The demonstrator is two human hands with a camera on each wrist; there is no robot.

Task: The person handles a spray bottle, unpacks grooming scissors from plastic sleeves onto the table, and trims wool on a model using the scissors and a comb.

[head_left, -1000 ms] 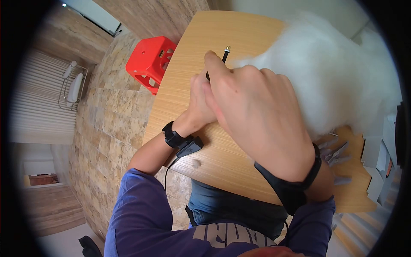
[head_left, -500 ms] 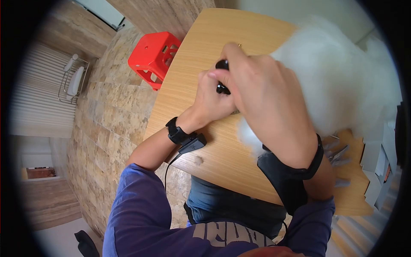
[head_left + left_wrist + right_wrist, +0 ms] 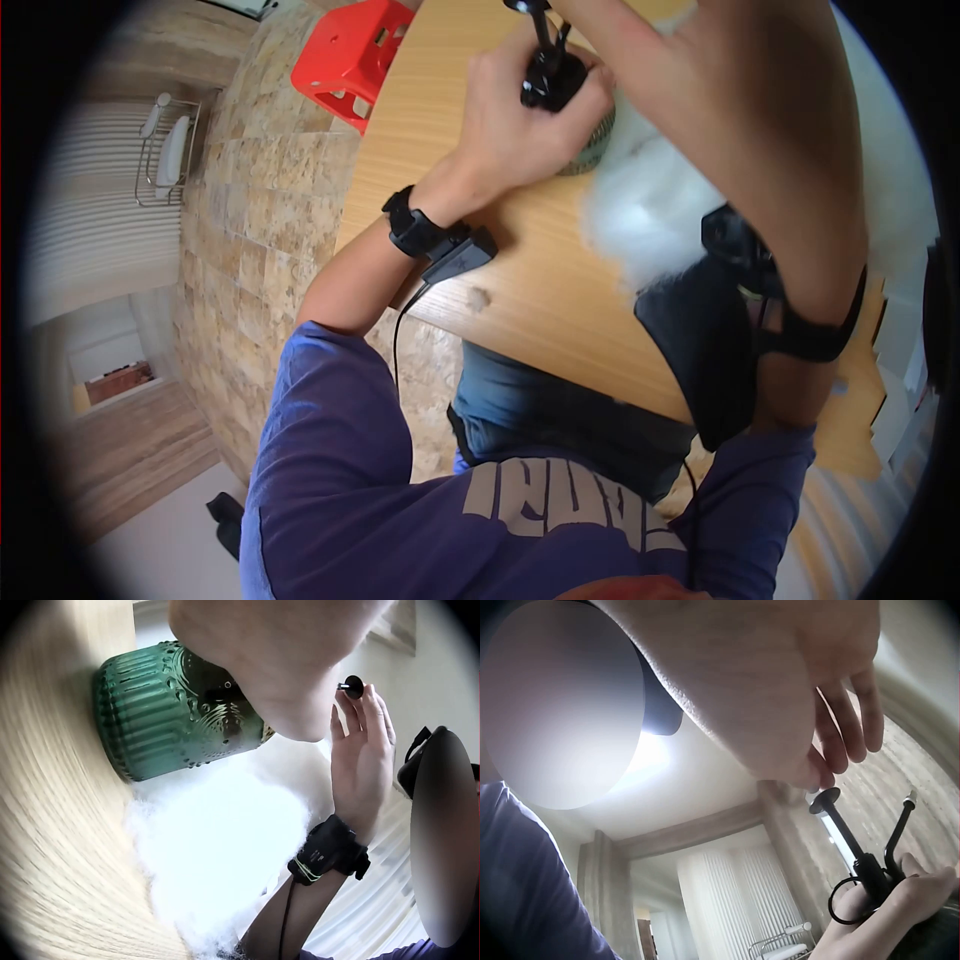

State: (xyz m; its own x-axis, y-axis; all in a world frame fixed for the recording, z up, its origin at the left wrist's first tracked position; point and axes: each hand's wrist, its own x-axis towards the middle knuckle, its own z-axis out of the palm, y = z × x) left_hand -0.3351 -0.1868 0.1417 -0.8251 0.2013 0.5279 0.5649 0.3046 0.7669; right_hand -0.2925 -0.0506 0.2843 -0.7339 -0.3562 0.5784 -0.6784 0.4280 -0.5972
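Note:
My left hand (image 3: 510, 120) grips a green glass spray bottle (image 3: 146, 709) at its neck, around the black pump head (image 3: 552, 80). Ribbed and patterned, the bottle stands on the table. In the right wrist view the plunger (image 3: 845, 829) sticks up from the pump, topped by a round disc (image 3: 825, 800), and a thin bent spout (image 3: 898, 836) rises beside it. The fingertips of my right hand (image 3: 802, 697) pinch the disc's edge, the other fingers hanging loosely. In the head view those fingertips lie beyond the top edge.
Fluffy white stuffing (image 3: 650, 210) lies right of the bottle, with more behind my right forearm. A red plastic stool (image 3: 350, 55) stands on the floor beyond the left table edge. A small grey tuft (image 3: 479, 299) sits on the wooden table (image 3: 560, 285) near its front.
The spray bottle, hidden behind my hands and then partly seen, now shows at the left hand. My right hand has moved up and away from the left, and the plunger shows extended.

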